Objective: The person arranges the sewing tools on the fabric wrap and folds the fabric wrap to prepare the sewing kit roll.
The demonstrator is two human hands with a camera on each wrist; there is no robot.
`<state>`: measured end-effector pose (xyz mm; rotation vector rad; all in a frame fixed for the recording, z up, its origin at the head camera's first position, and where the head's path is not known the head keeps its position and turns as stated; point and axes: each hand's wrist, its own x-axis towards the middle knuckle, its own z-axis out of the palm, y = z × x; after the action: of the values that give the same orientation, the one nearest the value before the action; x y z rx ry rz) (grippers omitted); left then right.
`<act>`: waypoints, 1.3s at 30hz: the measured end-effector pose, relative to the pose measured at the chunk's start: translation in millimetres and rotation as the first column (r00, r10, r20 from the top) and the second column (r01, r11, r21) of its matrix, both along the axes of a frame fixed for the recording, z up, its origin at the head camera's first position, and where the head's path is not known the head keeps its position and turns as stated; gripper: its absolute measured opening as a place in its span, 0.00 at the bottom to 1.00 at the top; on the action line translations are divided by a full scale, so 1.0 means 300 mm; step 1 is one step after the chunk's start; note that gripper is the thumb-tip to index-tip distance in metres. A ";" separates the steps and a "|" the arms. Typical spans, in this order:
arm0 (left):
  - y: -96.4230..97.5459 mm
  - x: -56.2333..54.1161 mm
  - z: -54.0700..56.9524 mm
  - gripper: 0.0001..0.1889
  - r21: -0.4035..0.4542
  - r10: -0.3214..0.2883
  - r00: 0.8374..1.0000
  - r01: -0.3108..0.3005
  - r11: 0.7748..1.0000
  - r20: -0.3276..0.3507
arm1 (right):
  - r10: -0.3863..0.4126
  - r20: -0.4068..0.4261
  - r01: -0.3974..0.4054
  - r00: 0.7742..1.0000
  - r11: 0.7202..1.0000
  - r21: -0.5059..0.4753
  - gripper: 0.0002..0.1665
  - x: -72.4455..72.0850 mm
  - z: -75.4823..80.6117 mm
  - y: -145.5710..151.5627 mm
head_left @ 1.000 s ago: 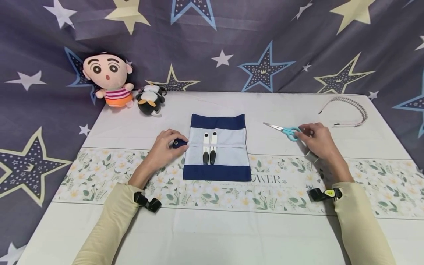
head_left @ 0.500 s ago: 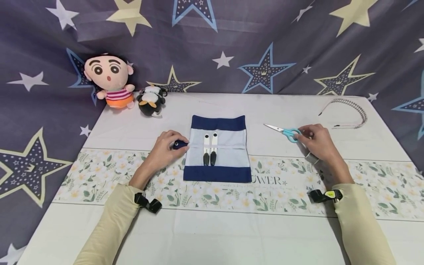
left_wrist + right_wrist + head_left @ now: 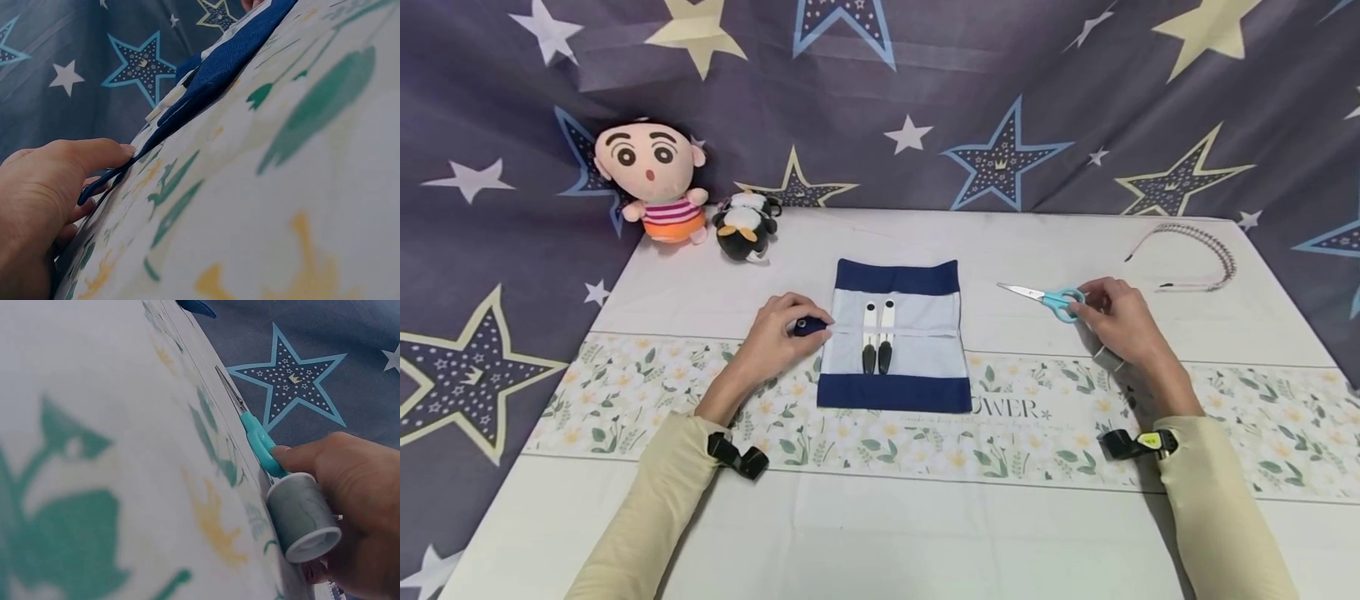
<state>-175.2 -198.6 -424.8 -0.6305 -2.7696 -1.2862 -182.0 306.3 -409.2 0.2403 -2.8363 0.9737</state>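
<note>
A navy and pale-blue cloth organizer [image 3: 895, 392] lies unfolded on the table. Under its white elastic band sit two slim pale pieces [image 3: 886, 333] with black ends and a dark dot at the top. At its left edge my left hand [image 3: 778, 329] pinches the navy snap tab [image 3: 811, 325], thumb on top in the left wrist view. Over to the right, my right hand [image 3: 1123, 321] holds the turquoise handles of small scissors [image 3: 1060, 304], blades pointing left. A spool of grey thread [image 3: 303, 515] lies close beside that hand, partly hidden under it in the head view.
A plush doll [image 3: 651, 179] and a small penguin plush [image 3: 745, 227] sit at the back left. A beaded headband [image 3: 1221, 250] lies at the back right. A star-print curtain [image 3: 850, 108] hangs behind the white table [image 3: 887, 533] with its floral strip.
The head view has shifted slightly. Both hands, the organizer and the scissors keep their places.
</note>
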 end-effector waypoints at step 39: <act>0.012 0.004 0.000 0.10 -0.029 0.025 1.000 -0.025 0.999 0.007 | -0.095 -0.097 0.062 0.991 0.951 -0.302 0.19 -0.028 0.026 -0.044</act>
<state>-174.1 -195.0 -424.7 -0.5920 -2.7968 -1.2488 -190.2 293.1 -401.5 0.1413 -2.5347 1.3084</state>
